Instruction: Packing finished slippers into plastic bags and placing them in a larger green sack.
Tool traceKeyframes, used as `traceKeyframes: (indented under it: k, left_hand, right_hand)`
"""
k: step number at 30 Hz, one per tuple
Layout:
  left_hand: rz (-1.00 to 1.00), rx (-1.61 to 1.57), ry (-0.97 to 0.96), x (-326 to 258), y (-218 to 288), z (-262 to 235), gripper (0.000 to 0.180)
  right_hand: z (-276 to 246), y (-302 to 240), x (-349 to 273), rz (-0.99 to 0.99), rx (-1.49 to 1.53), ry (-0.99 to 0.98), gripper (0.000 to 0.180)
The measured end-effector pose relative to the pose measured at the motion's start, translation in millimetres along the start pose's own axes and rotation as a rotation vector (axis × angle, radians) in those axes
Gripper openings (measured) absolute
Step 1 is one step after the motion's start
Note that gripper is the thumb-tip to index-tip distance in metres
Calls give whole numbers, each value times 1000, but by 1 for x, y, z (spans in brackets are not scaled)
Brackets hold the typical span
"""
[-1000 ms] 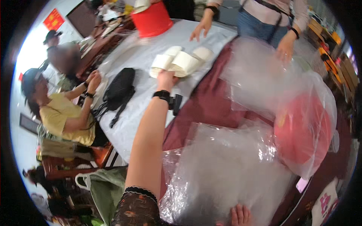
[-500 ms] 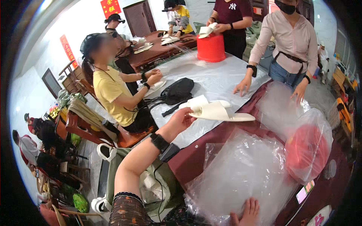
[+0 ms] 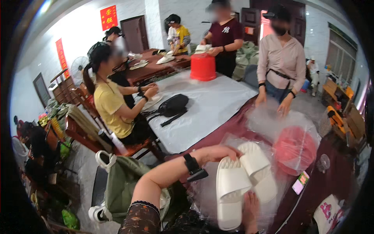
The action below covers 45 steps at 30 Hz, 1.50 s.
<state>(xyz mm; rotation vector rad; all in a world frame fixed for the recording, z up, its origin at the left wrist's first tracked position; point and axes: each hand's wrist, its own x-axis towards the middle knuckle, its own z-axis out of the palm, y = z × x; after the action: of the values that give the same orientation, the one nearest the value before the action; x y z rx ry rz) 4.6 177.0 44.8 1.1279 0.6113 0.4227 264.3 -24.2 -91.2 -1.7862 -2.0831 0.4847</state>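
While the left hand clasps the top end of a pair of white slippers, its fingers curled over their edge, the right hand presses open-fingered against their lower part from below. The slippers hang just above clear plastic bags spread on the dark red surface, near a bagged red bucket.

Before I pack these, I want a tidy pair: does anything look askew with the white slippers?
Yes. The two white foam slide slippers are not aligned: they overlap crosswise, soles up, one angled over the other. The left hand grips their upper edge, the right hand steadies them from below, above crumpled clear plastic bags.
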Motion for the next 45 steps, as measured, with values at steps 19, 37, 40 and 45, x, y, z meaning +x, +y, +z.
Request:
traceKeyframes:
  k: [19, 37, 40, 45]
  left_hand:
    - [349, 1196, 474, -34, -111, 46, 67]
    - [290, 1192, 597, -23, -132, 51, 83]
    - [311, 1139, 630, -17, -125, 48, 70]
    - [426, 1318, 783, -10, -115, 59, 63]
  right_hand:
    - [-13, -1, -6, 35, 47, 16, 83]
    - [-68, -31, 42, 96, 323, 110, 41]
    - [-36, -15, 74, 89, 3, 65, 36]
    - [-18, -12, 79, 37, 7, 304, 21]
